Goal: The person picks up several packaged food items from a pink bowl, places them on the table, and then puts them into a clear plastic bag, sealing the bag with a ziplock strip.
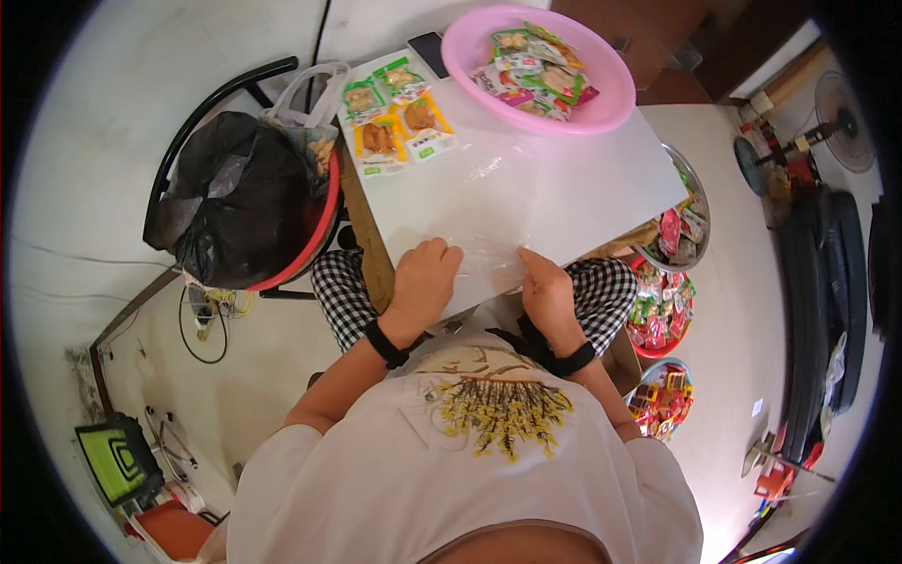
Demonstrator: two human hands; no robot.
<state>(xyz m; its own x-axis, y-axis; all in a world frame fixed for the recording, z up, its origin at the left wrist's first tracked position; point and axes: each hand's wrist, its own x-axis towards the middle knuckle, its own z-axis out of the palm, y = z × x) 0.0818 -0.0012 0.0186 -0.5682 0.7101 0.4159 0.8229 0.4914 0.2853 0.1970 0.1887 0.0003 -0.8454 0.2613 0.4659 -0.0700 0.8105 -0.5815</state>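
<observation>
A clear plastic bag [493,204] lies flat on the white tabletop [599,183]. Its near edge is between my left hand [428,282], curled on the film at the left, and my right hand [548,296], which pinches it between thumb and finger at the right. Beyond the bag, at the far left of the table, several small snack packets lie in two rows: green-edged ones [363,99] at the back and yellow-edged ones [380,139] nearer. A pink plastic basin [606,106] at the far edge holds a heap of similar packets.
A smartphone [430,54] lies beside the basin. At the left, a black plastic bag [239,197] fills a red basin [320,240] on a chair. To the right stand a metal bowl [705,225], a red basin [673,349] and a blue basin [683,366], all holding packets.
</observation>
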